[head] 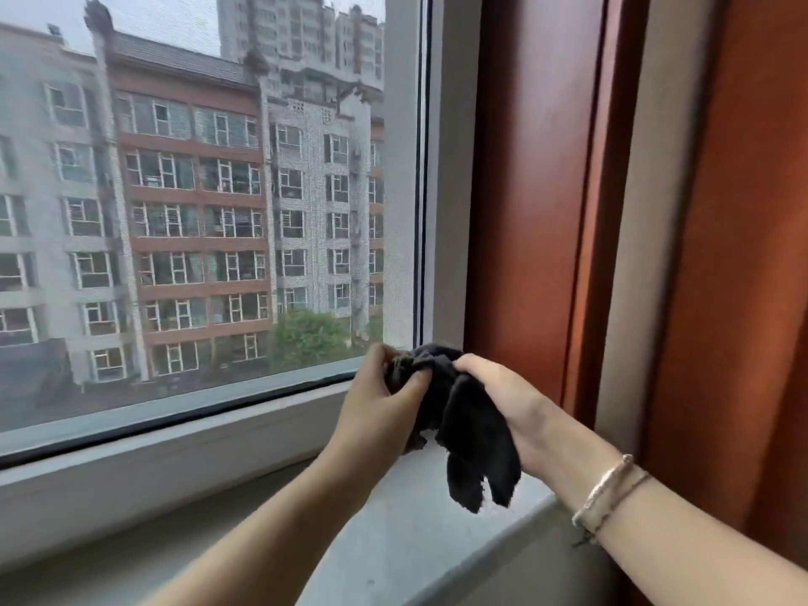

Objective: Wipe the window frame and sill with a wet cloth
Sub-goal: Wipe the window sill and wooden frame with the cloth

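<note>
A crumpled dark grey cloth (459, 413) is gripped between the left hand (380, 400) and right hand (503, 395), above the pale stone sill (393, 540).

The window (196, 190) fills the left and far part of the view, with buildings (188, 203) beyond it. Its frame (450, 168) stands upright along its right edge and runs along its bottom edge. The sill (393, 531) lies below and nearer, stretching from left to right. A curtain (743, 255) hangs at the far right, right of the frame. Both hands are over the sill's right end, near the frame's lower right corner: the left hand (380, 404) left, the right hand (503, 400) right, the cloth (463, 422) between them, its lower end hanging above the sill. A bracelet (605, 492) sits on the right wrist.
</note>
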Demonstrator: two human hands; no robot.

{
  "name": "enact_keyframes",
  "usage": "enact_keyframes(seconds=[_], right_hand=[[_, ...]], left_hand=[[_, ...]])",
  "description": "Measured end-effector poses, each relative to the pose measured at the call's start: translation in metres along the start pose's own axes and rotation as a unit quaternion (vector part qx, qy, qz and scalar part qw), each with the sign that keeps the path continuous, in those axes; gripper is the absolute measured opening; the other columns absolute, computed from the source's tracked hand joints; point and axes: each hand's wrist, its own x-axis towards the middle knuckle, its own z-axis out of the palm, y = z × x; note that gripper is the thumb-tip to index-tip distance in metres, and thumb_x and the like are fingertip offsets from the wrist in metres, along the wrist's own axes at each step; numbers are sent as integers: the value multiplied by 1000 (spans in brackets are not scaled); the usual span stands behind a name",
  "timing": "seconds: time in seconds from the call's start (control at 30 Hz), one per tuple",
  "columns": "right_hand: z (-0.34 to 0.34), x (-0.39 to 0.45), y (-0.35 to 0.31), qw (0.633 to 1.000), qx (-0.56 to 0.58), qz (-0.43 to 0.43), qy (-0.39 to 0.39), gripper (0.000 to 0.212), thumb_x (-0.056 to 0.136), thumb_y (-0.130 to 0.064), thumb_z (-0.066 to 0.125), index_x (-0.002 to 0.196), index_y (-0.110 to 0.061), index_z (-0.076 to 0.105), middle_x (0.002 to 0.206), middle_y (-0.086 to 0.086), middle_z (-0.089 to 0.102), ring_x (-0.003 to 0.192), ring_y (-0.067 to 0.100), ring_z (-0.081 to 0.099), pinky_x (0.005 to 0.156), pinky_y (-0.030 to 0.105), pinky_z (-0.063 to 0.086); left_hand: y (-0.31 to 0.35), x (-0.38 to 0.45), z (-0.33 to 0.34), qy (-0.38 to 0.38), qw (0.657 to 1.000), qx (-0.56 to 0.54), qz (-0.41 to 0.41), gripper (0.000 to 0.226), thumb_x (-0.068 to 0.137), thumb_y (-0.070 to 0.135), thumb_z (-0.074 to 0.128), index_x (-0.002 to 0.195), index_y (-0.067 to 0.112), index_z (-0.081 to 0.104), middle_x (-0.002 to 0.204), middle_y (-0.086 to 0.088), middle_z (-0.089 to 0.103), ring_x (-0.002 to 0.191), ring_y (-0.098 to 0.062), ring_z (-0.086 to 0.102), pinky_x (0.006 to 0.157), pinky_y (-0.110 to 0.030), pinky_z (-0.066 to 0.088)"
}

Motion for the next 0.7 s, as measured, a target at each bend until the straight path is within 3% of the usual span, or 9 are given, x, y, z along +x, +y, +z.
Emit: enact_keyframes(seconds=[0.17,0.37,0.47,0.53,0.57,0.63,0.7], right_hand=[[0,52,2,1000,2,24,5,25,83,-31,55,90,-11,68,83,13,65,80,27,62,84,42,49],[-22,90,-16,999,-12,52,8,29,88,-30,48,77,-12,69,77,14,62,72,25,60,77,39,48],[-18,101,-40,994,-50,82,46,27,81,-34,53,91,-15,70,90,17,63,81,29,60,87,45,47],[-14,103,-54,989,-78,101,73,30,81,-32,51,98,-15,68,94,19,62,81,29,60,83,43,48],[-14,102,-64,985,-84,119,93,31,83,-31,50,101,-13,67,93,19,63,79,29,61,79,41,50],[-15,99,-73,978,-100,143,110,32,88,-29,48,102,-8,67,89,18,66,75,28,62,73,37,51],[-21,97,-80,973,-117,148,133,34,93,-24,45,109,-2,65,98,24,67,84,32,64,79,41,52]], left_hand=[[-18,38,-11,-24,999,12,43,11,92,21,56,91,14,47,78,-12,60,60,-15,58,50,-28,49],[-33,87,-1,-70,996,-32,54,12,91,19,56,85,14,45,62,4,48,51,-6,46,45,-17,41],[-25,116,5,-88,996,-12,23,18,89,21,56,81,15,41,66,-4,43,56,-13,44,48,-28,41],[-14,128,8,-97,995,14,0,20,88,22,56,80,12,41,71,-14,44,58,-17,47,48,-40,47],[-7,134,10,-105,994,17,-17,21,88,22,56,80,10,41,71,-15,44,57,-16,47,47,-39,48],[3,136,12,-114,993,3,-39,22,90,19,55,80,5,41,67,-9,41,50,-10,43,41,-25,43],[9,141,13,-114,991,-3,-64,21,91,16,52,80,4,39,64,-5,38,45,-8,37,39,-19,38]])
